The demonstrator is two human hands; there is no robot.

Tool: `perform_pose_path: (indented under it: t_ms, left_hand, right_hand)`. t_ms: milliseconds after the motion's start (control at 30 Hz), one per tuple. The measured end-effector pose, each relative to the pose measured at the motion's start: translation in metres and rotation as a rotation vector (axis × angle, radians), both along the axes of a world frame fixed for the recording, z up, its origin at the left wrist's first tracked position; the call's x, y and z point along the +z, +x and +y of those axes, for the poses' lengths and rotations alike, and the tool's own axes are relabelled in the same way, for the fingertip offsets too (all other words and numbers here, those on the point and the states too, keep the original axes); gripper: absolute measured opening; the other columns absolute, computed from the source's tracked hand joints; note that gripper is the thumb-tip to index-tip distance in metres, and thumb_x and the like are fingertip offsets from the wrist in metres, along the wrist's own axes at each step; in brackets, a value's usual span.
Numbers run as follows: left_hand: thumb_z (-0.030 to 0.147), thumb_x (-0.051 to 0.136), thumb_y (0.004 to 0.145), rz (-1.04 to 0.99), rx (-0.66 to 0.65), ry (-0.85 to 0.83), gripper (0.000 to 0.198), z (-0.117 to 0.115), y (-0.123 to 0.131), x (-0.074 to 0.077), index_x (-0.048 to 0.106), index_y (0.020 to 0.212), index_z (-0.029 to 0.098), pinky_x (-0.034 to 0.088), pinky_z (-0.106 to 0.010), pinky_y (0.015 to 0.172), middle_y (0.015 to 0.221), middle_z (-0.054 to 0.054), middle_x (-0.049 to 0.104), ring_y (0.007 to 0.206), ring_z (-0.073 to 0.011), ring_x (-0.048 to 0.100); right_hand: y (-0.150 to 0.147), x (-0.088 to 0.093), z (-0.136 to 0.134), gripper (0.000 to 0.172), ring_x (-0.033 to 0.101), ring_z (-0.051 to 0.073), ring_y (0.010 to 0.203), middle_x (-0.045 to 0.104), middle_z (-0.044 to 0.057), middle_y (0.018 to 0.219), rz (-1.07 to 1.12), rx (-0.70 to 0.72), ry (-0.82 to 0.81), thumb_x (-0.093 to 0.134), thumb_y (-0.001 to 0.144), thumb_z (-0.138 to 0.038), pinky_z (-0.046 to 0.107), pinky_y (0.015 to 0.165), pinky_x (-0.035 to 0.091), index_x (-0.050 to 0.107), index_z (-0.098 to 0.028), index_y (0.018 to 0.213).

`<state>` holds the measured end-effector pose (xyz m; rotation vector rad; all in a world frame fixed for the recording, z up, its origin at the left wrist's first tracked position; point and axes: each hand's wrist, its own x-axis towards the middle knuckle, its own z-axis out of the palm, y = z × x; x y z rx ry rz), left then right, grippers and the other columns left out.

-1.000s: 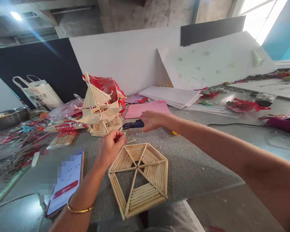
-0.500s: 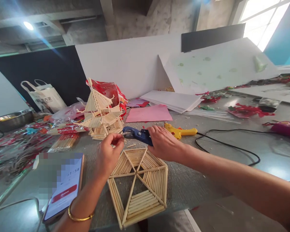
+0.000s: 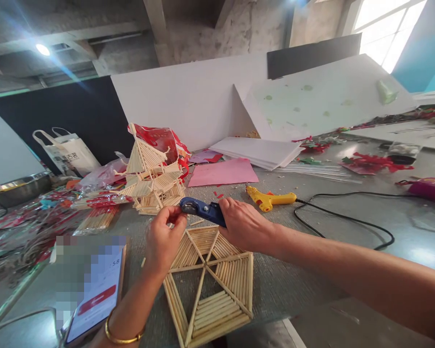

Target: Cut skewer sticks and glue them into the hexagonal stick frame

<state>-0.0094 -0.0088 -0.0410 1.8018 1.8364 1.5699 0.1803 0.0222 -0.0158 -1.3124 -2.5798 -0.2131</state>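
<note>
The blue cutter (image 3: 202, 210) sits in your right hand (image 3: 244, 224), fingers wrapped tight round its handles and its head pointing to your left, raised just above the table (image 3: 348, 222). Your left hand (image 3: 163, 237) meets that head with thumb and fingertips pinched together; what they pinch is too small to tell. Right under both hands lies a flat hexagon of sticks (image 3: 217, 285), its far edge partly covered by your knuckles. A gold bracelet (image 3: 125, 336) rings your left wrist, and a phone (image 3: 94, 295) lies just beside that arm. Beyond the cutter stands a tower of sticks (image 3: 150, 176). Near your right hand lies a yellow glue gun (image 3: 270, 198) with a black cord (image 3: 348, 195), and a pink sheet (image 3: 223, 171) lies further back.
</note>
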Motion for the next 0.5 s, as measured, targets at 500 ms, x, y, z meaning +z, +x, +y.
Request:
perform_pose_path:
  t_ms: [500]
  left_hand:
    - [0.034,0.061,0.074,-0.251,-0.063,0.028,0.021,0.0019,0.0082,-0.0023,0.056,0.083,0.016,0.045,-0.025,0.065,0.072,-0.001,0.062,0.066,-0.0132,0.057]
  right_hand:
    - [-0.0013,-0.0014,-0.0031,0.022,0.059,0.022,0.069,0.060,0.011,0.085,0.027,-0.034,-0.063,0.042,0.080,-0.031,0.030,0.057,0.038,0.046,-0.014,0.094]
